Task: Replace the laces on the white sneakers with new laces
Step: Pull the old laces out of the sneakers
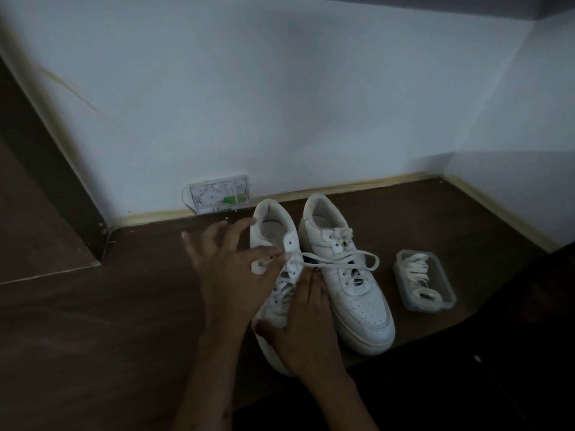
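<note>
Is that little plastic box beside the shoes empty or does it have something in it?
Not empty: the clear plastic box, lid off, holds coiled white laces that show from above.

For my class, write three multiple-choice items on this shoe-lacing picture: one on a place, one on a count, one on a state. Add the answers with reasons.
1. Where is the clear container of laces?
A. Right of the sneakers
B. Between them
C. Left of them

2. How many white sneakers are there?
A. One
B. Two
C. Three

3. What is the left hand doing?
A. Resting flat on the floor
B. Pinching the lace at the left sneaker
C. Holding the container

Answers: 1 A, it sits beyond the right sneaker. 2 B, a pair stands side by side. 3 B, thumb and finger meet on the lace.
</note>
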### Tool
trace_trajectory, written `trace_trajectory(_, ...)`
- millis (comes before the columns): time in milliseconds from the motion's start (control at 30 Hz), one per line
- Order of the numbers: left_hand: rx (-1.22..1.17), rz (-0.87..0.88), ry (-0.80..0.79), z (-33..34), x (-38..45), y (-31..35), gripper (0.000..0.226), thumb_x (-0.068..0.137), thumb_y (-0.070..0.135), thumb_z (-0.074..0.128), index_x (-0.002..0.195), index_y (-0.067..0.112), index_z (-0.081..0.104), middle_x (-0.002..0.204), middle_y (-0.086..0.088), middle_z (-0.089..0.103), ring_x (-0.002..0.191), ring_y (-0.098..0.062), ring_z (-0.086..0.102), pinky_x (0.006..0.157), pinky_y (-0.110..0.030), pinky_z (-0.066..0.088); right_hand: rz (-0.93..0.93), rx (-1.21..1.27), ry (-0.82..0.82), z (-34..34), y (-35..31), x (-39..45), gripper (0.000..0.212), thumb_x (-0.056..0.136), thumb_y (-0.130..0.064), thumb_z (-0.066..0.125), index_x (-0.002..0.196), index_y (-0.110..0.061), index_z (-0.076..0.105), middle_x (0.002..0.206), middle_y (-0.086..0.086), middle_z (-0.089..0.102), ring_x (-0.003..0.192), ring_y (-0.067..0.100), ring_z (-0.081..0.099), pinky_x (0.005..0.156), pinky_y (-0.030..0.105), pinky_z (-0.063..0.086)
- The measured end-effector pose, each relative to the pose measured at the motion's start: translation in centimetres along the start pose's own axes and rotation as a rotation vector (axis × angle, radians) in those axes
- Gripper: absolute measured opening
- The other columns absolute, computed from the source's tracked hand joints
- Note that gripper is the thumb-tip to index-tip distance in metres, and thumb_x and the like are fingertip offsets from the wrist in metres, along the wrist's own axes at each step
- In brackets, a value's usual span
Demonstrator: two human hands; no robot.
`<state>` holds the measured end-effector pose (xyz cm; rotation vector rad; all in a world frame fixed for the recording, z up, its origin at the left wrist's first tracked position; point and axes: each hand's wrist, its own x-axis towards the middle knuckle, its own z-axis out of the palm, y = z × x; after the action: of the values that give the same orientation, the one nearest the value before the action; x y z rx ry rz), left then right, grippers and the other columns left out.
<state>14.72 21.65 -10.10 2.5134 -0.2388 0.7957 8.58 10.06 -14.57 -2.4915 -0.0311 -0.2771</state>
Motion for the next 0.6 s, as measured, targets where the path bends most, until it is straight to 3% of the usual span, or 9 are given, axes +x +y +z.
trace_trajectory(100,0.059,0.038,-0.046,0.4,-0.3,0.1,0.029,0.081,0.058,0.055,0.082,0.039,0.077,0.124,0.012,0.063,0.123,-0.027,0.043,0.111,-0.068,0.009,0.009,-0.053,0.027,0.6,0.2,0.2,0.118,0.068,-0.072,0.045,0.150,0.005,0.009,0.156,0.021,0.017,0.145,0.031,0.017,0.116,0.032,0.006)
trace_trajectory(267,0.083,0.068,0.002,1.2,-0.6,0.2,0.015,0.086,0.037,0.063,0.083,0.030,0.075,0.117,0.009,0.064,0.118,-0.029,0.048,0.112,-0.067,0.012,0.031,-0.040,0.025,0.4,-0.3,0.2,0.115,0.070,-0.073,0.038,0.150,0.003,0.008,0.157,0.021,0.015,0.147,0.029,0.014,0.115,0.028,-0.001)
trace_trajectory(433,-0.122,0.013,-0.003,1.1,-0.4,-0.3,0.028,0.093,0.029,0.039,0.097,0.021,0.066,0.126,0.004,0.057,0.123,-0.026,0.040,0.109,-0.071,0.016,0.049,-0.046,0.077,1.1,-0.1,0.4,0.116,0.068,-0.073,0.043,0.149,0.006,0.014,0.155,0.022,0.022,0.144,0.032,0.022,0.116,0.032,0.009)
trace_trajectory(533,-0.226,0.022,0.081,-0.1,0.0,-3.2,0.026,0.096,0.022,0.034,0.097,0.016,0.059,0.129,-0.004,0.055,0.125,-0.032,0.045,0.104,-0.069,0.024,0.066,0.017,0.047,0.6,-0.3,0.6,0.125,0.059,-0.076,0.041,0.152,-0.002,0.002,0.159,0.012,0.010,0.147,0.023,0.009,0.116,0.024,0.001)
trace_trajectory(600,-0.194,-0.015,0.083,-0.4,0.0,-4.7,0.030,0.099,0.031,0.033,0.097,0.017,0.060,0.131,-0.004,0.054,0.124,-0.034,0.045,0.101,-0.067,0.025,0.053,0.039,0.046,0.2,-0.5,0.6,0.125,0.059,-0.075,0.042,0.152,-0.006,-0.006,0.160,0.008,0.004,0.147,0.018,0.001,0.114,0.020,-0.004)
